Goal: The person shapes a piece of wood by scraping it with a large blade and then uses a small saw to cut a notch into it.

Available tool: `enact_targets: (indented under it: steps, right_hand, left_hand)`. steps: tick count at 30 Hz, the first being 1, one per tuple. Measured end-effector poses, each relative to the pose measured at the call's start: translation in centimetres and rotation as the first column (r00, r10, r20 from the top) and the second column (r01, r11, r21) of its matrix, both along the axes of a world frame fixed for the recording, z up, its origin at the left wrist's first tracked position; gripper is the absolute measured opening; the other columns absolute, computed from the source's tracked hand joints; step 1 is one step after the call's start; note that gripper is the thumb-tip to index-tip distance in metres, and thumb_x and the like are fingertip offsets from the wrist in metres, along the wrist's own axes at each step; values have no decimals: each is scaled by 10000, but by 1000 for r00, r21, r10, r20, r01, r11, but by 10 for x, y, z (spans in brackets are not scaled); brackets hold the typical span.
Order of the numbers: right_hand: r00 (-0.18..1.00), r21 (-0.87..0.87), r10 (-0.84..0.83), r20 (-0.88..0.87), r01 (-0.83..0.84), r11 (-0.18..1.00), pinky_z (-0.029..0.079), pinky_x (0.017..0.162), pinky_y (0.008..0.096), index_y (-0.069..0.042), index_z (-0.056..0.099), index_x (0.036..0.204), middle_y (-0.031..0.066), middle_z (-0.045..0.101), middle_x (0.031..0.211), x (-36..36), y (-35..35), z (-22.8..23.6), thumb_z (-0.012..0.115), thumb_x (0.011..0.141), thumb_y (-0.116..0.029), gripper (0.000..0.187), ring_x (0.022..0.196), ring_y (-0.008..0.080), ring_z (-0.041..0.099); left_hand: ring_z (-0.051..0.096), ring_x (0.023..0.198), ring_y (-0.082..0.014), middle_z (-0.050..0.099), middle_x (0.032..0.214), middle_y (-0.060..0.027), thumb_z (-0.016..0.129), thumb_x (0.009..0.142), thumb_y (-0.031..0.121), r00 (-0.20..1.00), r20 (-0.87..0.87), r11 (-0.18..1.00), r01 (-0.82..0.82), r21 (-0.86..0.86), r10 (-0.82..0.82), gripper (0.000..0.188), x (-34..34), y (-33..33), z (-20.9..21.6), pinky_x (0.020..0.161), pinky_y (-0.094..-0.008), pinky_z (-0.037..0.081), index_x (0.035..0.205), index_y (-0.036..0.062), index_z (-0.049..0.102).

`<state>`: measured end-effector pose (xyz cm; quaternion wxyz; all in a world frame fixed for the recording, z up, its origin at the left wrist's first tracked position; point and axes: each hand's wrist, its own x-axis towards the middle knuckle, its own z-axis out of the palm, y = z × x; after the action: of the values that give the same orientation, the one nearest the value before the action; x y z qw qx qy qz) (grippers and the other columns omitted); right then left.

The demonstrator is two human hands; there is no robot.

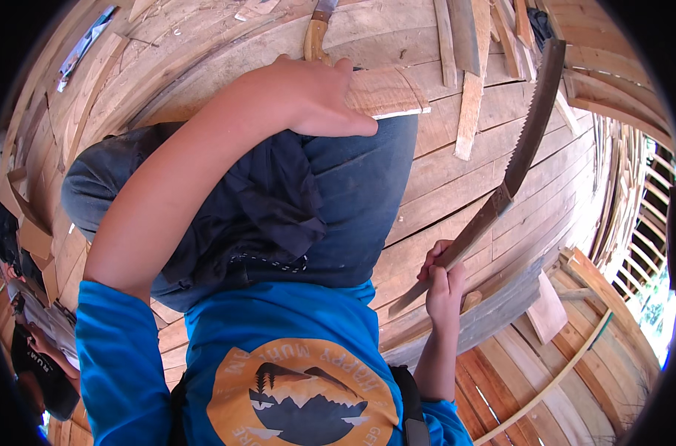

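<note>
A short brown wooden board (388, 88) with a pale cut edge lies across my thigh. My left hand (308, 97) reaches over it, thumb along the near edge and a finger on top; the other fingers are partly hidden. On my right, my right hand (443, 279) is wrapped around the long wooden handle of a hand saw (532, 123). The saw's dark, slightly curved blade points up and away, apart from the board, with its teeth towards the left. Just beyond my left hand lies a tool with a curved wooden handle (316, 39) and a metal blade.
Planked wooden flooring (442, 186) surrounds me. Loose wood strips (469, 111) lie at the far right. Near my right arm are a grey beam (494, 305) and a long thin strip (557, 379). Another person (48, 372) is at the left edge.
</note>
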<state>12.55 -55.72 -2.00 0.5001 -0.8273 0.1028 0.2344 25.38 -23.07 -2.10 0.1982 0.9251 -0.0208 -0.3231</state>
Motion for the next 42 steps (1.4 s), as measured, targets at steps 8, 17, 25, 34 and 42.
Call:
enact_targets:
  steps: [8,17,25,34,42]
  right_hand:
    - [999,130,-24,-38,29,991,361,470,216,-11,560,1019,-18,433,664,12,13,-22,427,998,-178,214,523,61,432]
    - [961,-209,179,209,-135,969,325,439,229,18,592,1115,-18,453,556,11,13,-37,434,1042,-247,317,467,52,434]
    - [959,-348,235,160,-168,922,426,486,339,-2,608,1083,128,532,573,17,14,-28,507,1000,-132,185,496,222,583]
    - [943,-436,257,213,-143,888,390,453,335,5,581,1001,114,507,557,0,9,-26,488,1011,-163,192,467,218,546]
    - [949,-504,274,157,-161,848,405,458,381,-19,561,1046,160,511,567,13,12,-13,513,1005,-148,143,471,306,561]
  left_hand:
    - [637,1074,-342,647,1094,-232,625,774,523,955,296,985,-53,164,2,723,-17,-19,-16,901,-479,475,1213,-45,533]
    - [562,1185,-407,580,1206,-305,667,784,606,974,184,990,-139,12,135,882,-8,-18,-17,982,-475,465,1287,-87,458]
    - [629,1079,-420,619,1102,-329,676,773,644,949,228,976,-207,-63,216,926,-11,-23,-21,903,-466,518,1260,-119,478]
    - [679,973,-403,644,1031,-331,663,783,629,973,134,980,-176,-96,188,901,-3,-19,-12,817,-448,547,1246,-125,490]
    - [674,975,-399,647,1029,-318,686,764,619,951,196,968,-213,-135,237,917,-6,-20,-24,815,-439,545,1248,-134,487]
